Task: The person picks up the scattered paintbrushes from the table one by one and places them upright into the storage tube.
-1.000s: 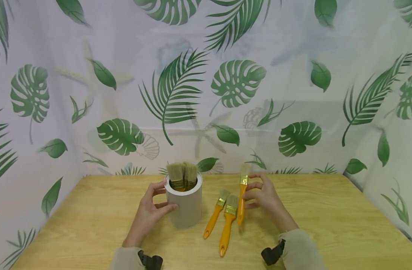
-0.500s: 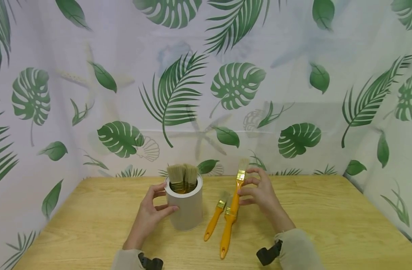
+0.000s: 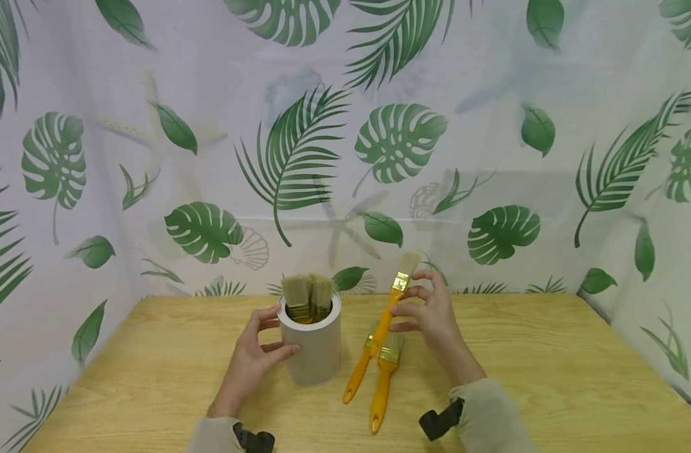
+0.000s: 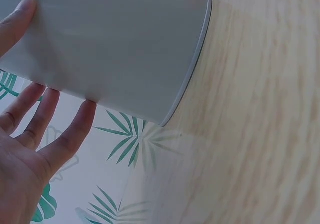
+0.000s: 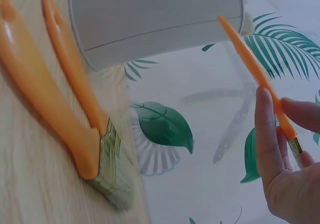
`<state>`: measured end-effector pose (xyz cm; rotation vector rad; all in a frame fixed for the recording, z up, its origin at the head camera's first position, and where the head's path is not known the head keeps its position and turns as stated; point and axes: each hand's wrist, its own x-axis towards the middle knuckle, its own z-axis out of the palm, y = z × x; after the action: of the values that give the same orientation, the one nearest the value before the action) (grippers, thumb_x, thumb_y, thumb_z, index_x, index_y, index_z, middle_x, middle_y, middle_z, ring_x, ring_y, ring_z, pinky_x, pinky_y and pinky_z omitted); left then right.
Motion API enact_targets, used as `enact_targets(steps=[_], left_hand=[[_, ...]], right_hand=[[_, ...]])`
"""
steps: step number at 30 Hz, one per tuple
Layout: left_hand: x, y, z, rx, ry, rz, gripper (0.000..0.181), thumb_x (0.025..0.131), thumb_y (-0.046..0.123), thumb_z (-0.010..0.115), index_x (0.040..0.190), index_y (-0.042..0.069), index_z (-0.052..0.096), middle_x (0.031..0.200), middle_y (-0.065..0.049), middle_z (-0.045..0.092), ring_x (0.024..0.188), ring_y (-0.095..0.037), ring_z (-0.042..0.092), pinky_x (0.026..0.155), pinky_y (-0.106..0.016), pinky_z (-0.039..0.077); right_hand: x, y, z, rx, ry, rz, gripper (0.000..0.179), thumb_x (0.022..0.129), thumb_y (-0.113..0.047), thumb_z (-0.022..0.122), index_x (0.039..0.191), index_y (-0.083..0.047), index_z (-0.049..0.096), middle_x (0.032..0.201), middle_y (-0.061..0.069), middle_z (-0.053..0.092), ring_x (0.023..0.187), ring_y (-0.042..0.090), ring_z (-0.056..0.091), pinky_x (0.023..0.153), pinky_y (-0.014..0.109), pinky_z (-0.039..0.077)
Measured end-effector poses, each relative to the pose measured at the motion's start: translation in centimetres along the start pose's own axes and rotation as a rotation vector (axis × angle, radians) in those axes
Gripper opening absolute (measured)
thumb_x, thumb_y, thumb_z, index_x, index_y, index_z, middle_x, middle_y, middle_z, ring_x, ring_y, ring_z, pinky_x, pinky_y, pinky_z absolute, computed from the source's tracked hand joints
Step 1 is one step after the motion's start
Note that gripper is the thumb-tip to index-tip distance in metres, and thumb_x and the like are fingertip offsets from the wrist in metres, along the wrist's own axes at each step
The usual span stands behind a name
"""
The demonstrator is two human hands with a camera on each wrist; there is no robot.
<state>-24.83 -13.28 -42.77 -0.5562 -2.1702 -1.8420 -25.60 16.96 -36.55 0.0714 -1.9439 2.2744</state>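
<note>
I am steadying the grey cylindrical pot [image 3: 314, 352] with my left hand [image 3: 253, 355], fingers curled round its wall; two brushes [image 3: 307, 294] are standing bristles-up inside. My right hand [image 3: 430, 314] is pinching a slim orange-handled paintbrush [image 3: 387, 311] near its brass ferrule, tilted above the pale wooden table [image 3: 549, 365]. It is looking light and stiff, probably smooth-handled, so the ferrule is giving the surest hold. Two more orange-handled brushes [image 3: 374, 371] are lying just beside the pot, under the raised handle.
</note>
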Motion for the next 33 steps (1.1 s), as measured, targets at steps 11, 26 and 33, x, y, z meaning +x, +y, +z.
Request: enact_targets(steps=[11,26,33], left_hand=[[0.2,0.0,0.0,0.002,0.005,-0.004,0.060,0.081,-0.010,0.080,0.132,0.000,0.051,0.147,-0.021,0.047,0.120,-0.042,0.053,0.087,-0.043,0.060],[0.0,0.1,-0.2,0.001,0.004,-0.011,0.060,0.082,-0.010,0.079,0.134,0.000,0.051,0.147,-0.019,0.048,0.121,-0.041,0.052,0.087,-0.044,0.060],[0.1,0.0,-0.1,0.011,0.002,-0.021,0.061,0.081,-0.011,0.080,0.133,0.001,0.051,0.146,-0.019,0.048,0.121,-0.041,0.053,0.088,-0.045,0.060]], right_hand=[[0.4,-0.9,2.1,0.196,0.045,-0.119,0.056,0.084,0.027,0.059,0.117,-0.011,0.034,0.092,0.010,0.048,0.075,0.020,0.066,0.060,0.045,0.063],[0.4,-1.6,6.6,0.266,0.096,-0.237,0.060,0.081,0.029,0.064,0.115,-0.009,0.033,0.094,0.012,0.053,0.067,0.018,0.067,0.059,0.038,0.063],[0.1,-0.9,8.4,0.110,0.063,-0.329,0.058,0.082,0.026,0.067,0.118,-0.006,0.035,0.098,0.014,0.054,0.069,0.017,0.067,0.066,0.036,0.063]])
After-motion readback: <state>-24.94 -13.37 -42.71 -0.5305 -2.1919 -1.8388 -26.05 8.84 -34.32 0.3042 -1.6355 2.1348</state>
